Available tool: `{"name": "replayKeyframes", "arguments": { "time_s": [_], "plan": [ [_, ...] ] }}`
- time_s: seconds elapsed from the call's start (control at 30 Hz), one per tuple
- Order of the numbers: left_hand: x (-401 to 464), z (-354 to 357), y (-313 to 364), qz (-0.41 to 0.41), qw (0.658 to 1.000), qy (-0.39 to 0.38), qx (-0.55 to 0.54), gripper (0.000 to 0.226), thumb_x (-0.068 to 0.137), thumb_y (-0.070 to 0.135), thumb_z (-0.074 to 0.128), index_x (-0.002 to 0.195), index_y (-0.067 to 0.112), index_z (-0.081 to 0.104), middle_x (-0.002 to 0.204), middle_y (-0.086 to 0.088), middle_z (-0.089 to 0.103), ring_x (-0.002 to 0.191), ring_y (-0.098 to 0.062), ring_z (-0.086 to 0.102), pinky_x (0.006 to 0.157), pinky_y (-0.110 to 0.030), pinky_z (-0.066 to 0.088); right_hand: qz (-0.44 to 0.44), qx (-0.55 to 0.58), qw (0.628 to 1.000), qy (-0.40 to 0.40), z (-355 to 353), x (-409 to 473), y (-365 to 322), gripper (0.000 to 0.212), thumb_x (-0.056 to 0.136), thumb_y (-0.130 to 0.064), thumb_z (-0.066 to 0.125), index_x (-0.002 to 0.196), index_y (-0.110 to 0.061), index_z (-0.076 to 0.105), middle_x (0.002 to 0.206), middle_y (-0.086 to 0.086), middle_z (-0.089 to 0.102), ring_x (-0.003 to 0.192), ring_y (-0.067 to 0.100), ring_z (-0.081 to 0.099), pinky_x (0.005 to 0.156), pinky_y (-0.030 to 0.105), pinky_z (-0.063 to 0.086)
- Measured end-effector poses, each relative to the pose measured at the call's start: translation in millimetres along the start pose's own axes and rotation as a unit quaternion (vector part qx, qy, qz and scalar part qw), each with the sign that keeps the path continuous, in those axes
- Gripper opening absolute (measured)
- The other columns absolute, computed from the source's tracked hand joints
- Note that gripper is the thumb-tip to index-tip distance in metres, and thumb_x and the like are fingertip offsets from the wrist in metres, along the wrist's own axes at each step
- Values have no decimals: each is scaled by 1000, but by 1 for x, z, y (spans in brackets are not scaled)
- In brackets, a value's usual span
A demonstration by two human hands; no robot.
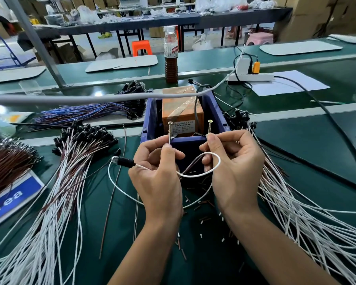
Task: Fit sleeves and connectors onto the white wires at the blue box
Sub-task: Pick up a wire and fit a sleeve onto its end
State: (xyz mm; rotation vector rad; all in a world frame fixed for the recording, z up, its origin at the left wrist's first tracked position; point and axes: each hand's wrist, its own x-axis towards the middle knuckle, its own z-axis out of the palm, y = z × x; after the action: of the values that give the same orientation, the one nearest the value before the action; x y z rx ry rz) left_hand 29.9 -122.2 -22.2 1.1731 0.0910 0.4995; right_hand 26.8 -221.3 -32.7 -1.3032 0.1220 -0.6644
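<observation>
Both hands at near edge of blue box [148, 112]: left hand [156, 171] and right hand [232, 167] pinch white wire [201, 174] ends against two upright screws [209, 126]; testing or fitting step, next likely sleeve

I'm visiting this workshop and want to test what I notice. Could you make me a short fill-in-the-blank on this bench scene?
1. Both hands, left hand and right hand, hold one looped wire coloured ____.
2. Two upright ____ stand at the near rim of the blue box.
3. Behind the box stands a bottle of ____ liquid.

Missing words: white; screws; brown
</observation>
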Motion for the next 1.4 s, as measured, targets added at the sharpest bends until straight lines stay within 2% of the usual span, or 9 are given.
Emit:
{"name": "replayKeyframes", "arguments": {
  "time_s": [0.23,0.57,0.8,1.4],
  "plan": [
    [1,0,-1,-2,1000,11,-1,25,82,9,62,77,29,76,65,-7,68,54,-13,47,53,-21,39,2,6,1000,4,3,2,3,10,99,-12,73,93,-12,64,77,11,74,54,18,64,53,25,50],
    [2,-3,-3,-2,1000,16,2,29,91,-6,60,85,19,75,64,-7,66,55,-14,49,50,-21,39,-3,-39,999,5,2,-1,1,7,101,-16,71,94,-17,72,79,5,77,59,16,70,57,27,55],
    [2,-3,-3,2,1000,10,1,31,90,-1,61,82,24,77,65,-7,66,56,-14,51,52,-20,41,-25,-78,997,7,2,-2,-1,9,101,-15,70,93,-19,72,78,1,76,61,17,71,59,28,56],
    [3,-2,-6,7,1000,12,1,22,89,-1,61,88,15,76,65,-7,67,58,-14,54,53,-20,45,-33,-116,993,12,1,0,-4,13,100,-15,70,90,-23,71,77,-2,75,60,16,72,56,25,55]
  ]
}}
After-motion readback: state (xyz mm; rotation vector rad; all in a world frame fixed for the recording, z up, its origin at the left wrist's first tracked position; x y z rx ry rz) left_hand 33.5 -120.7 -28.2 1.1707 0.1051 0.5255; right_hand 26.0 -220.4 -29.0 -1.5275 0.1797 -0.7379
